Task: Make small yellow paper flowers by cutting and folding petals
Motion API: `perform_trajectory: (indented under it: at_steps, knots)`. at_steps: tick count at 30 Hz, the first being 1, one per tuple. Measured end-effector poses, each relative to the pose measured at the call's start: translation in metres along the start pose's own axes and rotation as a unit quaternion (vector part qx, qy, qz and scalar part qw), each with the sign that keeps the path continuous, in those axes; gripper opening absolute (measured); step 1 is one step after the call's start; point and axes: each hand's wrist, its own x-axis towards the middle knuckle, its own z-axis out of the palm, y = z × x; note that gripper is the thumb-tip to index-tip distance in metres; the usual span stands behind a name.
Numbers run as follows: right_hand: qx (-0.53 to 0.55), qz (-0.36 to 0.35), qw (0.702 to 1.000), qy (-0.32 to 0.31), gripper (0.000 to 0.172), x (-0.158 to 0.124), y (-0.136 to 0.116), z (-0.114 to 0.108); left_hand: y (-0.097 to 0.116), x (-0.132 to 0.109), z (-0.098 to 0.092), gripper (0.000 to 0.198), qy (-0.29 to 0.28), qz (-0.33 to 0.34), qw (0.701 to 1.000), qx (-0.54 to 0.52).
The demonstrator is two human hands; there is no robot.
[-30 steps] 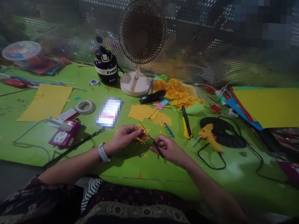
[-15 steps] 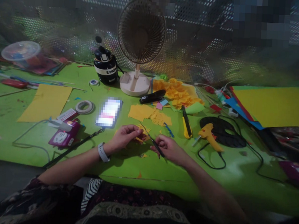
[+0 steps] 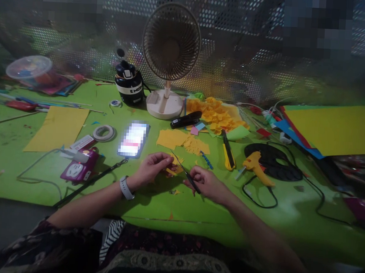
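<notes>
My left hand (image 3: 152, 168), with a pale watch band at the wrist, pinches a small piece of yellow paper (image 3: 174, 167). In my right hand (image 3: 205, 181) is a pair of dark-handled scissors (image 3: 188, 177), its fingers closed round the handles. The blades point up and left, close beside the paper's right side; whether they touch it I cannot tell. Beyond my hands lie cut yellow paper pieces (image 3: 171, 139) and a fringed yellow strip (image 3: 196, 145). Small scraps (image 3: 175, 192) rest on the green table (image 3: 154, 210) below the paper.
Behind stand a fan (image 3: 164, 107), a dark bottle (image 3: 129, 89) and a stapler (image 3: 186, 119). To the right lie a box cutter (image 3: 228, 153) and a yellow glue gun (image 3: 256, 168) with its cord. Leftward are a lit phone (image 3: 134, 139), a tape roll (image 3: 103, 132) and a purple power socket (image 3: 79, 166).
The view has tilted slightly upward, so things sit a little lower. Both hands keep nearly the same place and hold; the yellow paper in my left hand shows slightly more.
</notes>
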Motion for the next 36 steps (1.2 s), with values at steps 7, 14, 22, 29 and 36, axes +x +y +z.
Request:
perform_trajectory:
  at_steps: [7, 14, 22, 29, 36]
  knots:
    - [-0.014, -0.005, 1.0, -0.002, 0.053, 0.001, 0.003, 0.0, -0.001, 0.0, -0.001, 0.037, 0.001, 0.008, 1.0, 0.005]
    - [-0.009, -0.005, 1.0, -0.009, 0.052, 0.003, 0.006, 0.0, -0.004, 0.001, -0.003, 0.034, -0.029, 0.0, 0.999, 0.029]
    - [0.004, -0.013, 1.0, -0.007, 0.051, 0.002, 0.005, 0.001, -0.002, -0.001, -0.002, 0.035, -0.036, -0.009, 0.999, 0.014]
    - [0.0, -0.005, 1.0, -0.004, 0.051, 0.0, 0.0, 0.002, 0.001, -0.002, -0.001, 0.035, -0.025, -0.008, 0.999, 0.018]
    - [-0.017, 0.009, 1.0, 0.003, 0.052, -0.003, -0.006, 0.002, 0.002, -0.002, 0.001, 0.037, -0.016, -0.01, 1.0, 0.012]
